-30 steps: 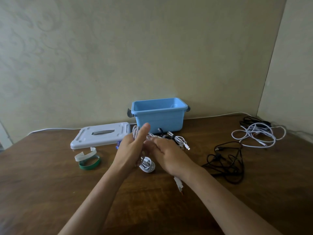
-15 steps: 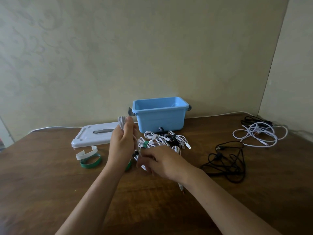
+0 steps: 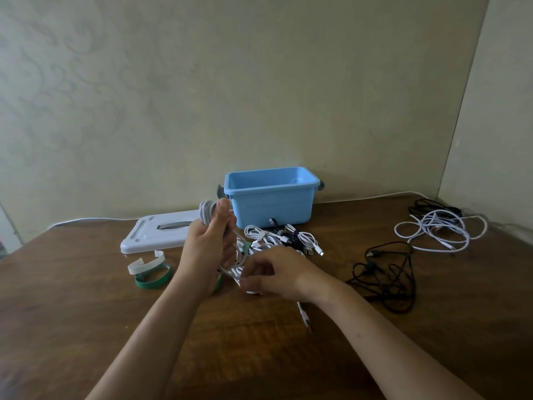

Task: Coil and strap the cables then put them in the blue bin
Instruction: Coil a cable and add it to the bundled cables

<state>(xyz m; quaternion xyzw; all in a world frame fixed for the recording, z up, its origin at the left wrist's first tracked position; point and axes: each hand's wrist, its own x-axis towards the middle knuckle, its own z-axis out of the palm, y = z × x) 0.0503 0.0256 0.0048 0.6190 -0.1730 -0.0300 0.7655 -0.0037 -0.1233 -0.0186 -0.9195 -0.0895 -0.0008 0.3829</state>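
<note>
Brown counter is carrying the blue bin, and just before it the left hand is gripping a white cable coil while the right hand is pinching its loose end, so strapping likely comes next.

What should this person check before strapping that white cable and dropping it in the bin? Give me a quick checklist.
1. Coil held firmly: ok, the left hand grips the white cable.
2. Loose end controlled: ok, the right hand pinches the strand; the plug trails on the table.
3. Coil finished: not ok, slack remains between the hands.
4. Strap within reach: ok, a green strap and a white strap lie near the left hand.
5. Blue bin open: ok, its lid lies beside it.
6. Bin contents: cannot tell.
</note>
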